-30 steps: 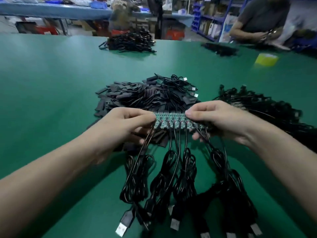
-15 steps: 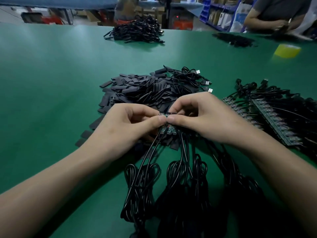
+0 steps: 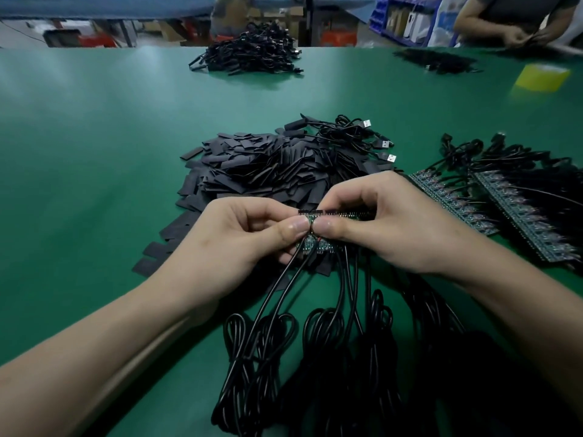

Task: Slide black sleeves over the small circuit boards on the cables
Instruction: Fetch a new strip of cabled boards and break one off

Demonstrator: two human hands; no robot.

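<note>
While left hand (image 3: 239,241) and right hand (image 3: 388,228) pinch board strip (image 3: 345,214), green table (image 3: 94,184) bears sleeve pile (image 3: 268,165); shelves (image 3: 403,20) behind.

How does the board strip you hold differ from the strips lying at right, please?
The held board strip is pinched by left hand and right hand; the resting board strips lie untouched. The held one is mostly hidden; the resting ones lie exposed. Both are green with black cables.

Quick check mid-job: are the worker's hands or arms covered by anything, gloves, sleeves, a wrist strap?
No. The left hand and right hand are bare, nails short, no rings seen. The left forearm and right forearm are bare too: no sleeves, watch or strap in view.
</note>
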